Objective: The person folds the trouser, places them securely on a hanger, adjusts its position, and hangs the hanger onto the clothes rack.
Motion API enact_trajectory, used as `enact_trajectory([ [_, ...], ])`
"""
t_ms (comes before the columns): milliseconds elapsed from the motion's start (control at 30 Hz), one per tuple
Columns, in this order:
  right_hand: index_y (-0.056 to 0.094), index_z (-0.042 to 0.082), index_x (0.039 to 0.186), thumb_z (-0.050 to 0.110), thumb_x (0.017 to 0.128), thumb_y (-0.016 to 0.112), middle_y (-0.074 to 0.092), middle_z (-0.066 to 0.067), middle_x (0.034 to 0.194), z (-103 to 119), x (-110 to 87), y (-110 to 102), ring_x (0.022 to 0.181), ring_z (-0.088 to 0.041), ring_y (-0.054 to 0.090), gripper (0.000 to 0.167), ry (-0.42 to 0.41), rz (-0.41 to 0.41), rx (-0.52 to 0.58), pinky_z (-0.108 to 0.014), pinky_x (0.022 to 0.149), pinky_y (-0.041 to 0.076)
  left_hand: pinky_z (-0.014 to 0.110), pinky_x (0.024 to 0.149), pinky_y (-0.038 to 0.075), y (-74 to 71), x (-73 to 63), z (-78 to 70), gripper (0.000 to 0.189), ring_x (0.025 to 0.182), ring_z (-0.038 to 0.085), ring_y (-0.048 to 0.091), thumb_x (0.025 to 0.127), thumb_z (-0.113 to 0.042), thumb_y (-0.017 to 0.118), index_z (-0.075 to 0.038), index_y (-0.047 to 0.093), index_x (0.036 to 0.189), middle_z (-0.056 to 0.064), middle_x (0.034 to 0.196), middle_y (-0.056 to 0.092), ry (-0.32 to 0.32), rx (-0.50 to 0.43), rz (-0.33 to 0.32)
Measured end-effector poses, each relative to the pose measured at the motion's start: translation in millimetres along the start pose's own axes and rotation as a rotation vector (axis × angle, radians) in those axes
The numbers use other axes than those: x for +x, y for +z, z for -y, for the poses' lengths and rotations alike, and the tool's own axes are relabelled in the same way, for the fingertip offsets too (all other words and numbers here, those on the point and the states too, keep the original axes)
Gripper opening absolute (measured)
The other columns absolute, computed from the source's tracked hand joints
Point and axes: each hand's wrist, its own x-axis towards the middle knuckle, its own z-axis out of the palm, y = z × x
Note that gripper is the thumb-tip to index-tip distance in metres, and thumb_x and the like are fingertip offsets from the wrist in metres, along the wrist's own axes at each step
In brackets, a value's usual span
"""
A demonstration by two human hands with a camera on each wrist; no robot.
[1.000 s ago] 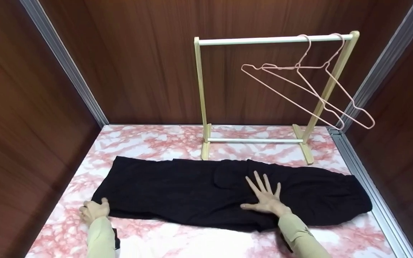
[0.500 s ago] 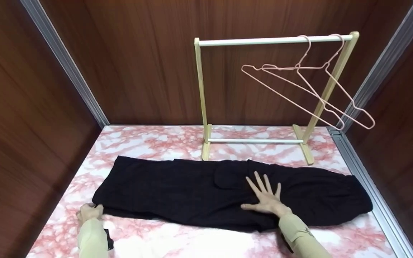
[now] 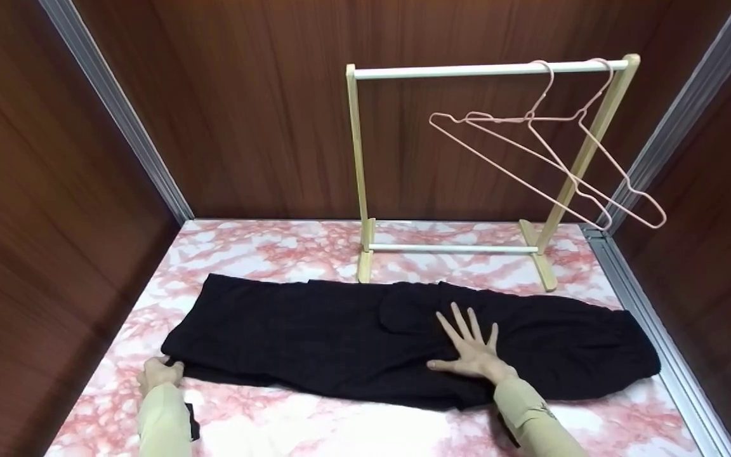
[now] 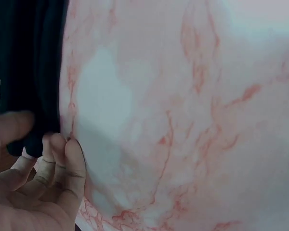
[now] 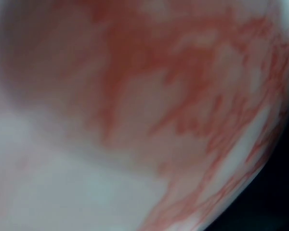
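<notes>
A pair of black trousers [image 3: 315,336], folded lengthwise, lies across the table with the waistband [image 3: 638,349] at the right and the leg hems at the left. At the near left corner of the hems, my left hand [image 3: 161,374] pinches the cloth. In the left wrist view, the thumb lies over the black fabric [image 4: 33,72] and curled fingers [image 4: 74,161] meet its edge from below. My right hand [image 3: 470,357] lies flat on the trousers right of their middle, fingers spread, beside a pocket flap [image 3: 403,311]. The right wrist view shows no hand.
Behind the trousers stands a wooden rack [image 3: 358,158] with a white rail [image 3: 441,72]. Two pink wire hangers [image 3: 499,164] hang at its right end. Wood-grain panels [image 3: 264,127] enclose the pink-marbled tabletop [image 3: 264,247] at the back and both sides.
My left hand has shifted slightly left and closed on the hem corner, which it now pinches. The right hand has stayed in place, and the trousers lie almost unchanged.
</notes>
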Motion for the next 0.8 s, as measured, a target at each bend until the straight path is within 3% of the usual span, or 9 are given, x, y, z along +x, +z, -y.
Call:
enact_trajectory([
  [100, 0.014, 0.034, 0.162, 0.081, 0.073, 0.065, -0.007, -0.006, 0.172, 0, 0.4, 0, 0.156, -0.045, -0.009, 0.112, -0.002, 0.002, -0.013, -0.078, 0.11, -0.019, 0.071, 0.107, 0.036, 0.4, 1.1, 0.9, 0.048, 0.134, 0.059, 0.037, 0.095, -0.024, 0.047, 0.003, 0.049, 0.135, 0.038, 0.143, 0.041, -0.025, -0.007, -0.005],
  [233, 0.017, 0.033, 0.161, 0.078, 0.073, 0.067, -0.005, -0.007, 0.172, 2, -0.1, -2, 0.156, -0.046, -0.007, 0.111, -0.009, -0.007, -0.004, -0.079, 0.109, -0.018, 0.071, 0.102, 0.04, 0.0, 3.2, 1.3, 0.042, 0.13, 0.055, 0.042, 0.096, -0.02, 0.044, 0.005, 0.054, 0.128, 0.036, 0.133, 0.051, -0.037, -0.056, -0.061],
  [533, 0.017, 0.029, 0.162, 0.077, 0.075, 0.068, -0.004, -0.009, 0.172, 6, -0.6, -8, 0.157, -0.044, -0.006, 0.111, 0.047, 0.047, -0.075, -0.08, 0.111, -0.012, 0.063, 0.111, 0.035, -0.7, 5.6, 1.2, 0.04, 0.127, 0.061, 0.042, 0.099, -0.016, 0.038, 0.008, 0.051, 0.128, 0.042, 0.134, 0.047, -0.028, -0.093, -0.194],
  [667, 0.019, 0.028, 0.161, 0.076, 0.074, 0.069, -0.001, -0.01, 0.172, 5, -1.2, -7, 0.156, -0.046, -0.004, 0.111, 0.024, 0.013, -0.053, -0.081, 0.111, -0.012, 0.069, 0.107, 0.036, 5.2, 4.2, -0.4, 0.045, 0.13, 0.06, 0.038, 0.098, -0.017, 0.036, 0.004, 0.045, 0.136, 0.04, 0.141, 0.042, -0.065, -0.108, -0.172],
  [800, 0.021, 0.028, 0.161, 0.075, 0.073, 0.07, 0.0, -0.011, 0.172, 4, -1.6, -5, 0.155, -0.047, -0.003, 0.111, -0.004, -0.017, -0.023, -0.081, 0.11, -0.014, 0.078, 0.107, 0.027, 9.5, 3.6, -7.4, 0.055, 0.139, 0.058, 0.03, 0.1, -0.033, 0.033, 0.0, 0.04, 0.144, 0.037, 0.15, 0.034, -0.1, -0.13, -0.134],
])
